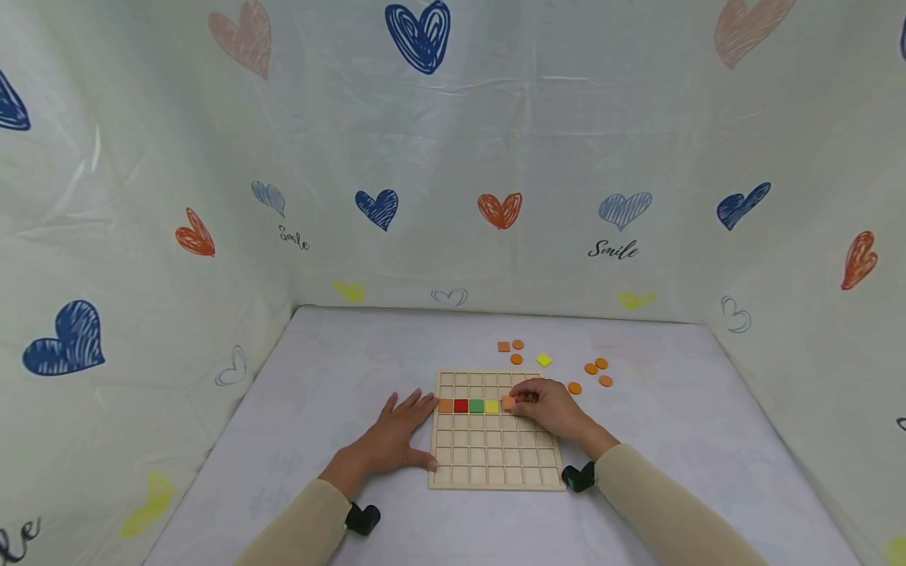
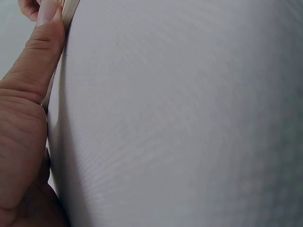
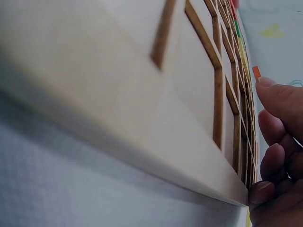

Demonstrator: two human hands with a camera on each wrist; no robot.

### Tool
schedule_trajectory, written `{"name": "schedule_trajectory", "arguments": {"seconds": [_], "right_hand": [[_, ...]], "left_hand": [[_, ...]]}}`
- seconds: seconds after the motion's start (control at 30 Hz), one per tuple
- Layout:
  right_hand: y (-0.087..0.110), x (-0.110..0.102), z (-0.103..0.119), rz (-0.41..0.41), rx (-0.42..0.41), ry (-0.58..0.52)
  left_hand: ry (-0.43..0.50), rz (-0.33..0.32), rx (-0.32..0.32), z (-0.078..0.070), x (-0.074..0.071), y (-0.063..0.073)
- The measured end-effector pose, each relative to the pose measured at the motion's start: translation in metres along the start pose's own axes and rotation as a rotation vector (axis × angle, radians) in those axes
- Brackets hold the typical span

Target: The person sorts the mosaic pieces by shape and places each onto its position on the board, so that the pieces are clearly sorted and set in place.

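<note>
A pale wooden grid board lies on the table, with one row partly filled by an orange tile, a red tile, a green tile and a yellow tile. Just right of the yellow one, my right hand pinches an orange square tile between thumb and fingers; its edge shows in the right wrist view. My left hand is spread beside the board, fingertips and thumb touching its left edge. The thumb meets the board's side in the left wrist view.
Behind the board lie another orange square tile, a yellow square tile and several orange round discs. A white cloth covers the table. A curtain printed with hearts hangs around the back and sides.
</note>
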State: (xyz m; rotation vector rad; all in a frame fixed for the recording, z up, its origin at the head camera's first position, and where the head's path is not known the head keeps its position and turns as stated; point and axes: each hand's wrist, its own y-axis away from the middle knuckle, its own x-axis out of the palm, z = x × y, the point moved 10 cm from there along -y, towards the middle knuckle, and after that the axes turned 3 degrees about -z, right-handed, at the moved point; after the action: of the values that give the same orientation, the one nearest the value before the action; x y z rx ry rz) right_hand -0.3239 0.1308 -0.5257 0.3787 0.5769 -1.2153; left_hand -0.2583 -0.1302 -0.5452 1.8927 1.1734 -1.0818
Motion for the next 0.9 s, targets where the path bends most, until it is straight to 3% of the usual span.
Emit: {"name": "schedule_trajectory", "arguments": {"seconds": [0.27, 0.9], "right_hand": [[0.0012, 0.0005, 0.0051, 0.006, -0.037, 0.054], [0.0004, 0.0044, 0.0053, 0.04, -0.033, 0.141]], "left_hand": [[0.007, -0.002, -0.003, -0.001, -0.0006, 0.0005], [0.01, -0.006, -0.007, -0.0028, -0.0024, 0.0014]]}}
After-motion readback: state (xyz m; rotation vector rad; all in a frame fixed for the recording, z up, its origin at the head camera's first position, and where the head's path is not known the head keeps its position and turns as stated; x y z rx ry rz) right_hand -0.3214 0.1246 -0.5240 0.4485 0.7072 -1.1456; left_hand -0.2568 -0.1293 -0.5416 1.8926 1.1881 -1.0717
